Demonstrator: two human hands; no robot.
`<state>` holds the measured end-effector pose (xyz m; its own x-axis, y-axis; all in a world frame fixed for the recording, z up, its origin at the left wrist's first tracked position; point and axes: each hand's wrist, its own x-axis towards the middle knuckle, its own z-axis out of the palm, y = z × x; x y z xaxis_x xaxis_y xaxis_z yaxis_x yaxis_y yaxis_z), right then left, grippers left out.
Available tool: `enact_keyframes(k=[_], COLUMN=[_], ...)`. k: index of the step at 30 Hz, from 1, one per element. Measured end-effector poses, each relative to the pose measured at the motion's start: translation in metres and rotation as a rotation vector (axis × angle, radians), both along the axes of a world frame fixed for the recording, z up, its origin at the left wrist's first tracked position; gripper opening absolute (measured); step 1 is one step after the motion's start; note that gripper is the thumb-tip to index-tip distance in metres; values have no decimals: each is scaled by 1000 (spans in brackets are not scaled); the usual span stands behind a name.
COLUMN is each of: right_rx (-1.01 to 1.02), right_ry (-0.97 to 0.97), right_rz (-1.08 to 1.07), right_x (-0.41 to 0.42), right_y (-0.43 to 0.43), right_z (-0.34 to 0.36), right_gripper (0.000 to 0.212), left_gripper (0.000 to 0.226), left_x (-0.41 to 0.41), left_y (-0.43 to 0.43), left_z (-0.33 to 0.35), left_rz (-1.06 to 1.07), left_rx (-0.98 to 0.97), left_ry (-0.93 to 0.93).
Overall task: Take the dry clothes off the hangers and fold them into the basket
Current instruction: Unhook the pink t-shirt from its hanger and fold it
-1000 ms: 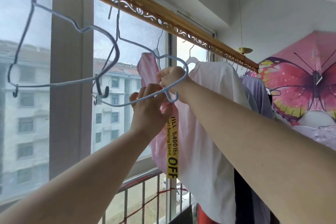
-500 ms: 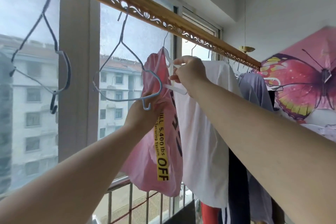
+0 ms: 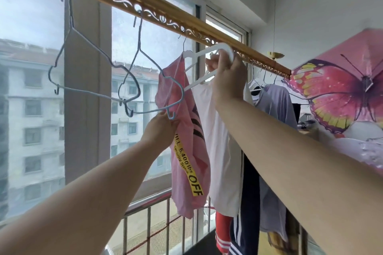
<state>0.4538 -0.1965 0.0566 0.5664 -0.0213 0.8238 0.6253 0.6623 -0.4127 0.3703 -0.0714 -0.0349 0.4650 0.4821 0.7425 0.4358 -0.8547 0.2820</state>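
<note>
Reaching up with both arms, the person works at a pink shirt [image 3: 186, 151] with a yellow printed strip. It hangs below the carved gold rail [image 3: 165, 17], about midway along it. The right hand [image 3: 226, 76] is up by the rail, its fingers [image 3: 212, 65] curled round a white hanger [image 3: 199, 62]. The hanger sits tilted, its right end raised in the hand and its left end tucked into the top of the pink shirt. The left hand [image 3: 160, 128] is lower, and its fingers [image 3: 173, 124] pinch the pink cloth just beneath the hooked tip of a bare blue wire hanger [image 3: 149, 111]; whether they also hold that wire cannot be told. Another bare wire hanger [image 3: 90, 93] dangles nearer the rail's left end. Just right of the pink shirt, touching it, hangs a white shirt [image 3: 221, 151]. Beyond that are a grey shirt [image 3: 275, 114], navy striped trousers [image 3: 248, 213] and a red garment [image 3: 222, 232]. A pink butterfly umbrella [image 3: 342, 89] stands open past the rail's right end. A metal railing [image 3: 145, 223] runs along the foot of the window [image 3: 31, 27].
</note>
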Motion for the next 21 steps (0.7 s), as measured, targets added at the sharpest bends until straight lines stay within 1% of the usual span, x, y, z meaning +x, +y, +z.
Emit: enact_keyframes(k=[3,5,7,9,11,12,15,17,18,20,21], right_rx=[52,68,72,61,55,55,77,79,74,66,58], right_ry=[-5,-27,-66,-79,-58,-41,-23,-45,-54,-54,-39], right_rz=[-27,-92,-134,-150,-174,-188,-206,-184,-176,-185,-199], right_x=[0,-3,-7,-10,-9,-9,-7,-8,-7,-5,-4], right_y=[-7,-10,-11,-10,-11,-13,-21,-22,-19,-12,-9], right_z=[16,26,31,33,37,40,48,47,43,33,28], right_gripper=[29,31,27,24,24,23,22,21,19,20,25], left_gripper=[27,24,26,30,27,26,33,32,31,28,25], left_x=[-2,-2,-1,0,1,1,2,1,0,1,0], left_y=[13,25,32,32,31,30,43,49,50,50,49], left_z=[3,3,4,7,11,11,4,-2,-3,-5,-6], left_rz=[50,105,141,125,111,115,134,104,96,103,126], left_rx=[-45,-80,-140,-160,-159,-175,-290,-296,-262,-212,-236], left_ry=[29,129,184,180,99,92,203,177,172,257,330])
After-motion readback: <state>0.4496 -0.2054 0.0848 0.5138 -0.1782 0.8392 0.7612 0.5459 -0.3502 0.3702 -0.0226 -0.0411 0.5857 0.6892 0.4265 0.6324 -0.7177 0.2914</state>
